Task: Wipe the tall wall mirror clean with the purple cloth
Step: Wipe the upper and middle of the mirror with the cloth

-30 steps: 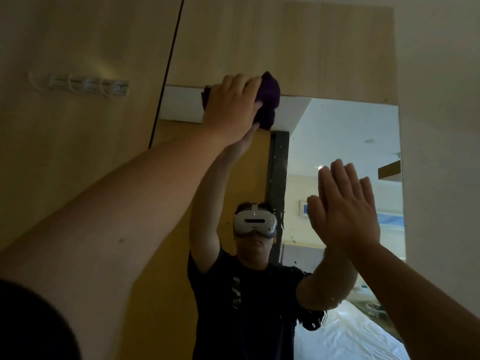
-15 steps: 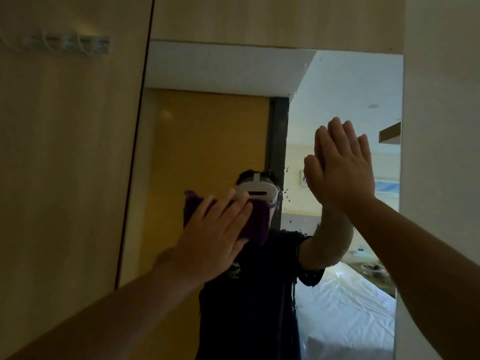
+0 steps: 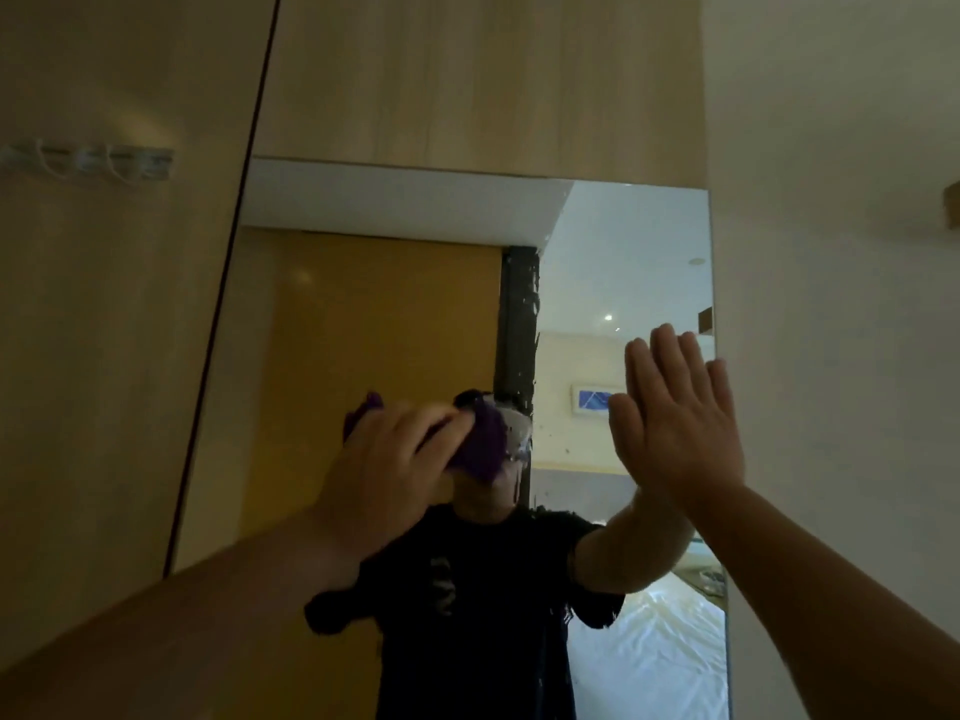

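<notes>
Purple cloth (image 3: 480,443) sits bunched under our left hand (image 3: 387,467), the grip clenched around it with the fingers curled over the wad and pressing it against the glass of the mirror (image 3: 374,314). It shows past the fingertips on the right and a little above the knuckles on the left. From this grip the mirror runs up and down as its long axis, its top edge well above the cloth and its lower part going out of view below our forearm. Unwiped specks and streaks (image 3: 519,324) lie just up and to the right of the cloth, along the dark strip in the reflection, so we judge the next stroke should go that way. Our right hand (image 3: 675,423) is released, fingers straight and flat on the glass near the mirror's right edge, holding nothing; the left hand is the nearer one to the streaks.

Compared with half a second ago, the cloth has shifted right and slightly up, now covering the reflected headset, while the right hand keeps its place on the glass. A hook rail (image 3: 88,158) hangs on the wood panel at far left.
</notes>
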{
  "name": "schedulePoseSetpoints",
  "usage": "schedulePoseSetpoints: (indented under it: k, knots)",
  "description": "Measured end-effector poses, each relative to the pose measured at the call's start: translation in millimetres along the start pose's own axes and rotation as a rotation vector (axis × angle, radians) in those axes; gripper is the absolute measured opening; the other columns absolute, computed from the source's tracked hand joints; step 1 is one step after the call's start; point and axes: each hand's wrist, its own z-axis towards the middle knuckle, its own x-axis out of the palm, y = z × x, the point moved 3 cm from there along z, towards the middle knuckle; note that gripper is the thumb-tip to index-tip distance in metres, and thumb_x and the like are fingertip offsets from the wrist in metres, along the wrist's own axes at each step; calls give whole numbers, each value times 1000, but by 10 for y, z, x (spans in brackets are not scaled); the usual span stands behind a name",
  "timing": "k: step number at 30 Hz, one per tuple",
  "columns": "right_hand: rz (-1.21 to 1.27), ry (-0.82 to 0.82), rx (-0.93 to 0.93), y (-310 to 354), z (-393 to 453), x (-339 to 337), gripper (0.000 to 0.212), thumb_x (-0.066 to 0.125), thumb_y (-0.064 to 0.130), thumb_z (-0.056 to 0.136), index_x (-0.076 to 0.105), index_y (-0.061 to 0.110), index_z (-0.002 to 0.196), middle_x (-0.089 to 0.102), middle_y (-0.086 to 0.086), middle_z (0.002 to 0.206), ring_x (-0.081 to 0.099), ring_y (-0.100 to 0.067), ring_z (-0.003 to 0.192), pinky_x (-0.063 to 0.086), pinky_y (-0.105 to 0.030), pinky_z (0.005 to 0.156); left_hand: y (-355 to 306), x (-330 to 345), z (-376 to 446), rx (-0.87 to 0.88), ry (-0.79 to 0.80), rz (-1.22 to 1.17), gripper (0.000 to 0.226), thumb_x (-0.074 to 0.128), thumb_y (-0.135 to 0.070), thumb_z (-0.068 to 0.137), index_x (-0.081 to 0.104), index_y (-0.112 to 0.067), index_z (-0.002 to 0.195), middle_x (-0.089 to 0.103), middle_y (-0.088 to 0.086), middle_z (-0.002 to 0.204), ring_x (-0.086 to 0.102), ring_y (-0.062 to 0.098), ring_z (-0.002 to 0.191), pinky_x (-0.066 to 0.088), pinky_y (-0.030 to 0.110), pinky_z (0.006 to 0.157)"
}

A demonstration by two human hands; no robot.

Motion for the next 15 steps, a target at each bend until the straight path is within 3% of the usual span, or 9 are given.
schedulePoseSetpoints:
  k: [4,9,12,15]
  knots:
    - [-15,-25,-21,-40,5,36,61,16,51,103,15,20,156,7,-7,166,-4,-26,153,8,-51,123,334,-85,1400,-113,-108,52,51,72,-24,89,54,-4,133,60,17,120,58,34,103,47,49,91]
    - [-13,-53,-45,-65,15,69,61,14,51,103,19,19,155,12,-8,165,-1,-27,153,11,-53,122,610,-86,2683,-223,26,44,50,40,-34,106,34,-17,153,38,7,154,35,31,138,32,48,110]
    - [-8,-70,-55,-76,27,70,60,16,50,102,23,19,153,16,-9,164,4,-29,153,13,-53,122,568,137,2762,-192,170,71,56,34,-40,107,21,-20,157,19,2,165,16,27,150,18,49,118]
    - [-16,-71,-58,-74,29,64,59,17,48,102,23,19,153,17,-9,164,4,-29,153,11,-52,122,357,284,2412,-132,145,123,57,32,-43,106,24,-17,156,20,4,164,18,25,150,18,46,118]
